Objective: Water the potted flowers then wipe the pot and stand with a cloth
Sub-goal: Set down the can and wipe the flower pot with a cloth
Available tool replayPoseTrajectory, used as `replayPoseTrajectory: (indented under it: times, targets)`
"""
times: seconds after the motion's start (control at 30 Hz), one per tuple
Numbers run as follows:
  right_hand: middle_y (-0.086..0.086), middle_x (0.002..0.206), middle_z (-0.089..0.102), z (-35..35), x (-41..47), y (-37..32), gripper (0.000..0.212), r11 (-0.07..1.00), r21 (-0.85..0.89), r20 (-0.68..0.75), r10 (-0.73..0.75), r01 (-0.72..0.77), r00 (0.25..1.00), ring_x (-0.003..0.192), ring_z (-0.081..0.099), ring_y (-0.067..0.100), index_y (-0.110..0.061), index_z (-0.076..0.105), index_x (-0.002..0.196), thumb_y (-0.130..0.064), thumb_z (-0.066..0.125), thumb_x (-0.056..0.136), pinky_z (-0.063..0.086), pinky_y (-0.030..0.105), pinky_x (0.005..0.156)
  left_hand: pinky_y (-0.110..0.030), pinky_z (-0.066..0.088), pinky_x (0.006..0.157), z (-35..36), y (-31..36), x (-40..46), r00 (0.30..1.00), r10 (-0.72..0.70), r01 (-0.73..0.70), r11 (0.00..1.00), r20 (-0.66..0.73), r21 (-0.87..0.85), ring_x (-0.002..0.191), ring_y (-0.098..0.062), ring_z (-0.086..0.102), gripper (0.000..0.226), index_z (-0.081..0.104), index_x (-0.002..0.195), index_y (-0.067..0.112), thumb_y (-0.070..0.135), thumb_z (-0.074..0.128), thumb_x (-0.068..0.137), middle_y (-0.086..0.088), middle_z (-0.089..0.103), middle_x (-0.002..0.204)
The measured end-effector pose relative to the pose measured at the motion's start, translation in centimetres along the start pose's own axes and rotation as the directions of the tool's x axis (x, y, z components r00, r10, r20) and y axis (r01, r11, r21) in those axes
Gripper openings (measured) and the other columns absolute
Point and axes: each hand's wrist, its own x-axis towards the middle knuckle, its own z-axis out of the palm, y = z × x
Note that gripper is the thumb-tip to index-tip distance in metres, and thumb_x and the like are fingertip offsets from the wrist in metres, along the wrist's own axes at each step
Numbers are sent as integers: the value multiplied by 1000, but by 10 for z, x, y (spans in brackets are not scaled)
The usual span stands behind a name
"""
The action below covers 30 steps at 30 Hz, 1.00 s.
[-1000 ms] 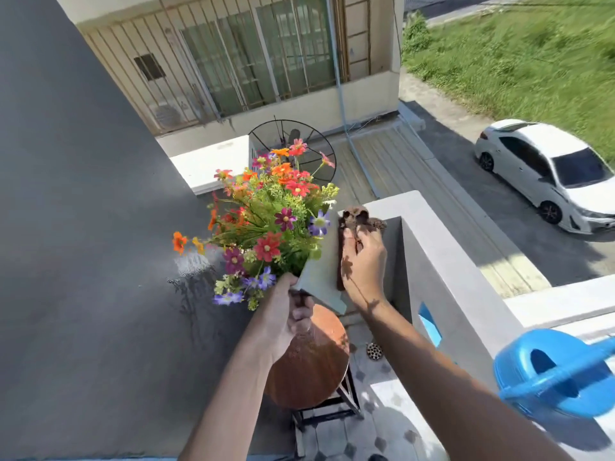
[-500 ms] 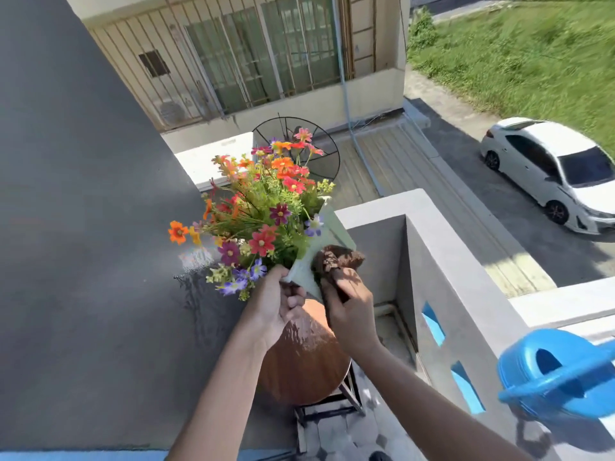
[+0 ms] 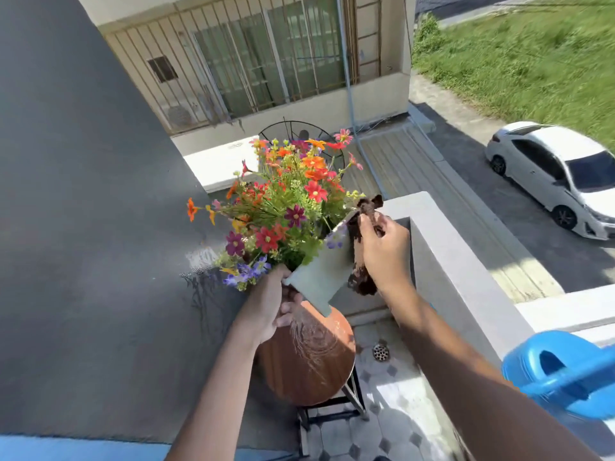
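A pale green pot [image 3: 321, 277] full of orange, red and purple flowers [image 3: 286, 207] is lifted off its stand and tilted to the left. My left hand [image 3: 273, 304] grips the pot's lower left edge. My right hand [image 3: 386, 251] presses a dark brown cloth [image 3: 361, 261] against the pot's right side, with the cloth reaching from the rim down past the base. Below the pot stands the round wooden-topped stand [image 3: 309, 361] on black metal legs, its top wet and glistening.
A grey wall [image 3: 83, 227] rises close on the left. A grey balcony parapet [image 3: 459, 271] runs on the right, with a blue watering can [image 3: 562, 371] on it. A floor drain [image 3: 380, 351] lies in the tiled floor. Far below are a roof and a white car [image 3: 559, 174].
My right hand slid the cloth down the pot's side, then back up toward the rim. The pot stays tilted in my left hand, and the view shifted slightly.
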Motion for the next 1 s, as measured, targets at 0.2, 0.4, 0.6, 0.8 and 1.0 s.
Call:
replayPoseTrajectory:
  times: [0.2, 0.4, 0.6, 0.8, 1.0]
  targets:
    - [-3, 59, 39, -23, 16, -2, 37, 994, -96, 326, 88, -60, 941, 55, 33, 0, -10, 49, 60, -11, 50, 98, 23, 29, 52, -13, 6, 37, -21, 14, -1, 995, 40, -22, 982, -93, 186, 31, -7, 14, 34, 42, 53, 13, 17, 34, 86, -3, 39, 44]
    - [7, 64, 31, -28, 11, -20, 20, 985, 2, 379, 157, -170, 912, 64, 29, 15, -16, 40, 60, -21, 45, 78, 21, 33, 60, -13, 11, 41, -34, 14, 1, 991, 91, -49, 926, -95, 374, 31, -7, 20, 27, 45, 57, 13, 31, 40, 78, -5, 40, 51]
    - [0, 62, 57, -34, 15, -29, 26, 941, -57, 561, 306, -333, 769, 59, 44, 6, -9, 62, 73, -34, 71, 77, 35, 21, 56, -16, 12, 37, -34, 13, -6, 989, 129, -87, 898, -69, 430, 33, -8, 19, 32, 54, 76, 5, 21, 33, 93, -10, 39, 56]
    - [-11, 52, 48, -26, 12, -31, 40, 964, -30, 387, 254, -263, 887, 59, 40, 7, -20, 48, 57, 5, 62, 86, 35, 26, 51, -21, 15, 39, -29, 11, -3, 970, 202, -122, 888, -136, 443, 27, -5, 24, 41, 49, 60, 8, 13, 32, 97, -10, 40, 53]
    - [-7, 54, 30, -8, -21, -8, 34, 948, 42, 50, 315, -317, 948, 56, 25, 8, -21, 42, 56, -17, 65, 82, 18, 27, 51, -17, 18, 34, -20, 2, 9, 906, 270, -223, 959, -325, 176, 30, -8, 27, 43, 51, 56, 11, 33, 48, 93, -8, 42, 50]
